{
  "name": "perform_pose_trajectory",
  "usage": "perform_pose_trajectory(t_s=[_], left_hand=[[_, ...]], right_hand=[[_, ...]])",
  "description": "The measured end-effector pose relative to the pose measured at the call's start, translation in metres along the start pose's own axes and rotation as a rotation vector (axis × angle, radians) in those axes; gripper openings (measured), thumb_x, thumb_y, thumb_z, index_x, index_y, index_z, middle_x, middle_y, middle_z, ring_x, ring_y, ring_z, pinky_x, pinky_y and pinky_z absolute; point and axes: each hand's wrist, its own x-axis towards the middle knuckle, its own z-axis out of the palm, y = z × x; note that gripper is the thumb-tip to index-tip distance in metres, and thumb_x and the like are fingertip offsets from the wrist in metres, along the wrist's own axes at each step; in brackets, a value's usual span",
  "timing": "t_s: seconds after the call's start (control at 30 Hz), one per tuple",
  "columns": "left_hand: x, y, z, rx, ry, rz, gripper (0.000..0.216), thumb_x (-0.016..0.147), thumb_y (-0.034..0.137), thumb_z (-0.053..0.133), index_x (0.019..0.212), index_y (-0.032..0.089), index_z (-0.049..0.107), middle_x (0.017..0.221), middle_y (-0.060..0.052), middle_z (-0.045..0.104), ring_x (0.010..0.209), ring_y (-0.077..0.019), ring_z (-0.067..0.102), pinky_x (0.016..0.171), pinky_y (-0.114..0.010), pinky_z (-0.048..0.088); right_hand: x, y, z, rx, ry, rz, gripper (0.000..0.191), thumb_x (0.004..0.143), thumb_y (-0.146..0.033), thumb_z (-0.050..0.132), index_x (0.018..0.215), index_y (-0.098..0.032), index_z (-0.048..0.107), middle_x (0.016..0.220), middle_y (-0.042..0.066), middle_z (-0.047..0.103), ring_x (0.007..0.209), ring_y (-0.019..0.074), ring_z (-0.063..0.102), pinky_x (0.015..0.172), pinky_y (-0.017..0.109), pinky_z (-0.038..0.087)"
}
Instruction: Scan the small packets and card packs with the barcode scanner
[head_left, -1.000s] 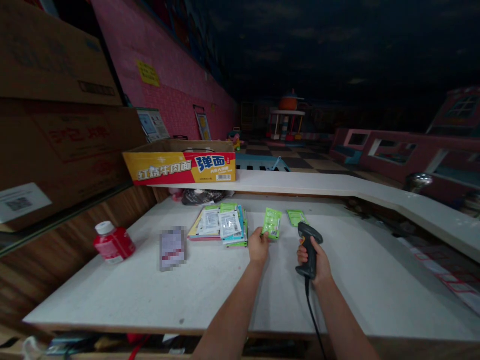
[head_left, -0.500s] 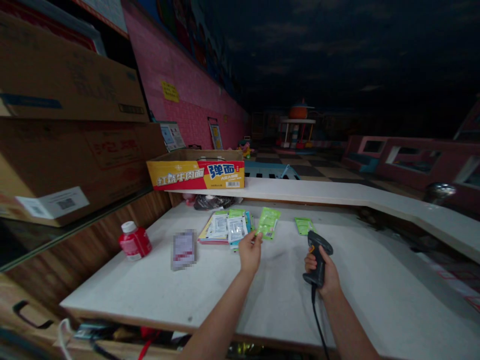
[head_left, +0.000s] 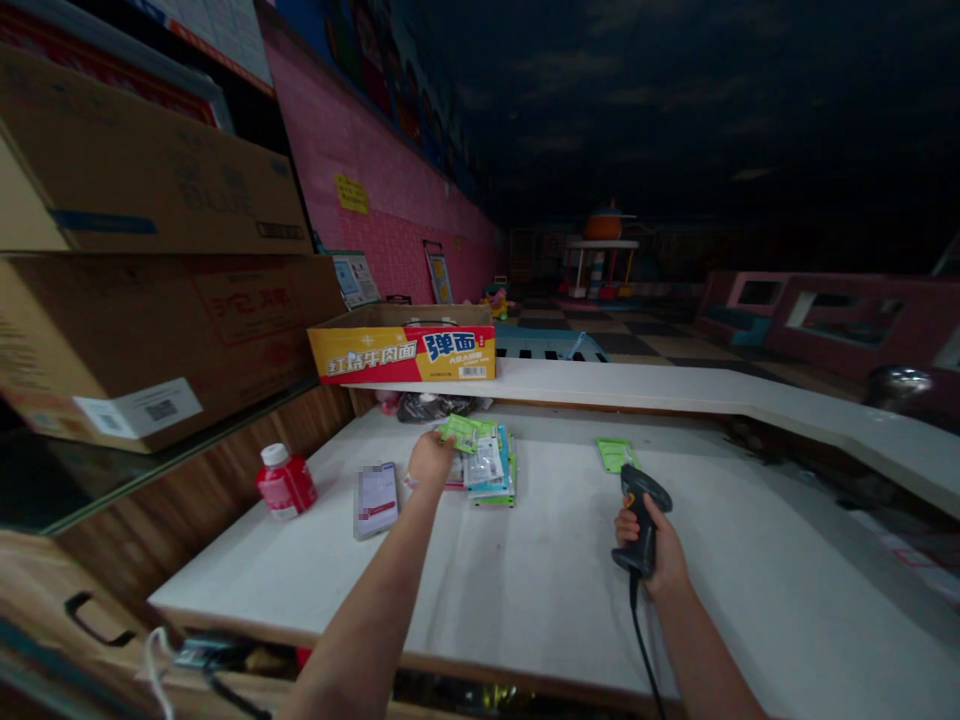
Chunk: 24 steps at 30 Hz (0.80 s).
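Note:
My left hand (head_left: 432, 460) is closed on the edge of a green packet (head_left: 463, 433), over a pile of flat packets (head_left: 489, 468) in white, blue and green. Part of the pile is hidden by the hand and the packet. In my right hand (head_left: 661, 548) is a black barcode scanner (head_left: 641, 520), gripped by its handle, with its cable hanging down over the front of the table. Just beyond the scanner's head lies another green packet (head_left: 615, 454), flat on the white table (head_left: 555, 590). A phone (head_left: 377, 500) lies left of my left hand, its screen partly blurred.
A red bottle with a white cap (head_left: 286, 484) stands at the left. Behind the pile, a noodle carton (head_left: 405, 355) sits on the raised white ledge (head_left: 600, 380). Large cardboard boxes (head_left: 165, 330) are stacked at the left. A dark plastic bag (head_left: 431, 406) lies under the ledge.
My left hand has carried the green packet leftward from the bare table to above the pile. The right hand still holds the scanner in about the same place. The view has shifted slightly.

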Motion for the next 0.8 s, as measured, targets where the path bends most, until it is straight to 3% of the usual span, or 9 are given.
perform_pose_trajectory(t_s=[0.23, 0.37, 0.47, 0.63, 0.8], left_hand=[[-0.012, -0.005, -0.002, 0.154, 0.141, 0.072, 0.035, 0.085, 0.038, 0.054, 0.109, 0.018, 0.070, 0.107, -0.015, 0.066, 0.092, -0.0272, 0.064, 0.080, -0.034, 0.046], [-0.019, 0.005, 0.003, 0.117, 0.207, 0.254, 0.030, 0.087, 0.027, 0.050, 0.108, 0.017, 0.070, 0.104, -0.012, 0.066, 0.100, -0.0263, 0.060, 0.093, -0.036, 0.043], [-0.031, 0.026, 0.011, 0.039, 0.209, 0.405, 0.028, 0.087, 0.024, 0.049, 0.105, 0.019, 0.070, 0.104, -0.011, 0.065, 0.103, -0.0264, 0.056, 0.097, -0.039, 0.040], [-0.063, 0.077, 0.039, -0.101, 0.050, 0.663, 0.027, 0.089, 0.023, 0.048, 0.104, 0.020, 0.070, 0.103, -0.010, 0.064, 0.104, -0.0255, 0.054, 0.097, -0.039, 0.041], [-0.087, 0.116, 0.097, -0.167, -0.270, 0.811, 0.025, 0.086, 0.020, 0.052, 0.103, 0.021, 0.071, 0.103, -0.009, 0.065, 0.105, -0.0242, 0.055, 0.100, -0.039, 0.040]], right_hand=[[0.000, 0.000, 0.000, 0.064, 0.012, 0.025, 0.024, 0.075, -0.025, 0.074, 0.087, -0.018, 0.055, 0.060, -0.006, 0.046, 0.045, 0.0052, 0.045, 0.037, 0.013, 0.042], [0.001, -0.001, -0.001, 0.025, -0.016, 0.008, 0.028, 0.071, -0.026, 0.078, 0.085, -0.017, 0.055, 0.059, -0.007, 0.046, 0.045, 0.0053, 0.046, 0.038, 0.013, 0.042], [0.001, -0.001, 0.001, -0.002, -0.032, -0.011, 0.029, 0.071, -0.029, 0.078, 0.085, -0.019, 0.055, 0.059, -0.007, 0.046, 0.045, 0.0058, 0.046, 0.037, 0.014, 0.042], [0.002, -0.001, 0.002, 0.035, -0.024, -0.030, 0.028, 0.071, -0.030, 0.078, 0.084, -0.018, 0.056, 0.058, -0.007, 0.047, 0.044, 0.0051, 0.045, 0.037, 0.013, 0.041], [0.003, -0.004, -0.001, 0.039, -0.068, -0.074, 0.031, 0.069, -0.034, 0.080, 0.082, -0.020, 0.056, 0.058, -0.007, 0.046, 0.045, 0.0054, 0.045, 0.038, 0.014, 0.041]])
